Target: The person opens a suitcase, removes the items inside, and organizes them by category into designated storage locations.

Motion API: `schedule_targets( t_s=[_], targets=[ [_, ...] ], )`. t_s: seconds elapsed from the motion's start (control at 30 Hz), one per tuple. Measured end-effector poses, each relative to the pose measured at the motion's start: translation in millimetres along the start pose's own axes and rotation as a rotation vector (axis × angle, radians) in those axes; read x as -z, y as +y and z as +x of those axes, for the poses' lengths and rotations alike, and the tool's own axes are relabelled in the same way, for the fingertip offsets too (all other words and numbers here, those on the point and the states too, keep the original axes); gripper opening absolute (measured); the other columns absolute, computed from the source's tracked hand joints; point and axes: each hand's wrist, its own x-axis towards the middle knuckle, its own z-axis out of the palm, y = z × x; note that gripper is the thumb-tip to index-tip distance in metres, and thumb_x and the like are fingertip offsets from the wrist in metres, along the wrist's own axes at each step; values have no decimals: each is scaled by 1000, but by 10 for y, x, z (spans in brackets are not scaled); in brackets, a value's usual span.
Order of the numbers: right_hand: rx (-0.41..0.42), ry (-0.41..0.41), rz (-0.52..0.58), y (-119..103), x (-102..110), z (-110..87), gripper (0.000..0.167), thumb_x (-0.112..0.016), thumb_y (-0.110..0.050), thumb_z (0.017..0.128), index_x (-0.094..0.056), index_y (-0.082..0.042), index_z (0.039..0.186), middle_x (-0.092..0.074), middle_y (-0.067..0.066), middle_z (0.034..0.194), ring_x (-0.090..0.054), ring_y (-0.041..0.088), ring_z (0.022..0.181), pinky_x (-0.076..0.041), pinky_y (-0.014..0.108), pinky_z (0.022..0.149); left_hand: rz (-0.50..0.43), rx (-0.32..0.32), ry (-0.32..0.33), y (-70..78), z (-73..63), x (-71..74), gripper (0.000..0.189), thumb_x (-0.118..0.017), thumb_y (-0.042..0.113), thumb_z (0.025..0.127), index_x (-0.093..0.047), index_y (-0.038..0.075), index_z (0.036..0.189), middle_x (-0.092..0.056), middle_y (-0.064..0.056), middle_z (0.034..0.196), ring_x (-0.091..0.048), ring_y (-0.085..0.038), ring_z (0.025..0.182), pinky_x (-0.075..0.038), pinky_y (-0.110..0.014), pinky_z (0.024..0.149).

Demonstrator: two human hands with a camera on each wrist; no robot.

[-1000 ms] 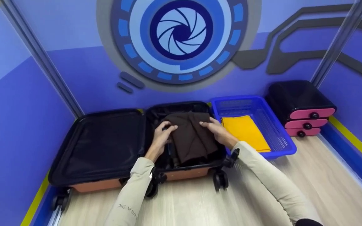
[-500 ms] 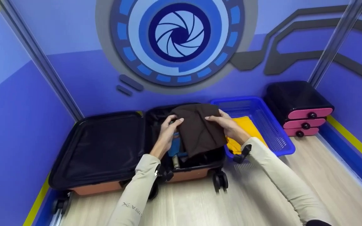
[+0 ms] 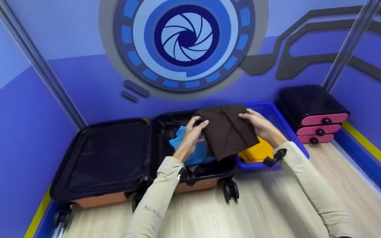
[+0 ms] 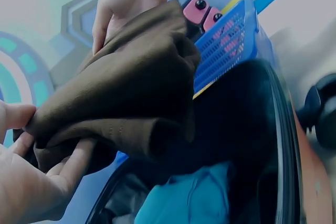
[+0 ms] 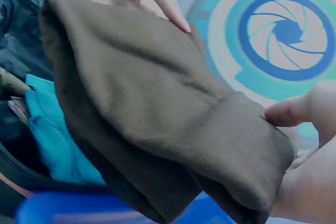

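A folded dark brown garment [image 3: 228, 132] is held up between both hands, over the gap where the suitcase meets the basket. My left hand [image 3: 192, 135] pinches its left edge, thumb on top and fingers beneath, as the left wrist view shows. On the opposite edge my right hand [image 3: 263, 125] grips it the same way. Below and left, a blue folded cloth [image 4: 191, 198] lies inside the open suitcase [image 3: 190, 190]. The blue plastic basket [image 3: 291, 132] sits under the right hand, holding a yellow folded cloth [image 3: 258, 152] that the brown garment partly covers.
The suitcase's other half [image 3: 104, 158] lies flat at the left, with a black lining. A black box with pink drawers [image 3: 324, 119] stands right of the basket. Suitcase wheels [image 3: 231, 190] stick out toward the front. A painted wall rises behind everything.
Both hands have lifted the brown garment out of the suitcase and carried it right, toward the basket. The blue cloth in the suitcase has come into sight.
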Motion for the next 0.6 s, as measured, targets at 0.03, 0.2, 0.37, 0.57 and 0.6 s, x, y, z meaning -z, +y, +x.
schedule_targets(
  t_s=[0.03,0.2,0.37,0.57,0.6],
  targets=[
    [-3,6,8,-30,53,-18,26,-50,-14,109,-46,-9,135,-68,-7,103,-67,8,91,-56,22,84,-4,0,6,-5,9,-50,37,-72,25,100,-59,15,133,-65,-11,122,-71,-25,91,-60,-40,75],
    [-5,34,-11,-162,295,-105,15,-43,-20,112,-48,-16,125,-59,-10,107,-58,4,96,-48,19,88,-53,9,55,-47,67,-286,37,-75,19,96,-51,11,124,-65,-8,110,-66,-19,80,-57,-33,65],
    [20,-7,-22,-253,536,-190,21,-44,-13,112,-46,-17,132,-61,-12,110,-58,5,101,-47,19,90,-116,0,60,-153,163,-564,43,-75,10,93,-50,6,127,-64,-12,113,-64,-17,79,-55,-28,64],
    [9,57,-6,-283,774,-235,48,-53,-7,108,-39,-13,154,-65,-11,106,-63,6,95,-51,21,85,-155,11,-9,-293,239,-870,53,-72,-1,92,-49,2,140,-63,-21,128,-64,-19,90,-56,-29,76],
    [11,71,-18,-272,799,-235,53,-54,-6,108,-37,-12,157,-65,-11,105,-63,6,93,-52,21,83,-151,13,-15,-316,245,-898,54,-72,-1,92,-49,2,141,-64,-21,128,-65,-19,91,-56,-29,77]
  ],
)
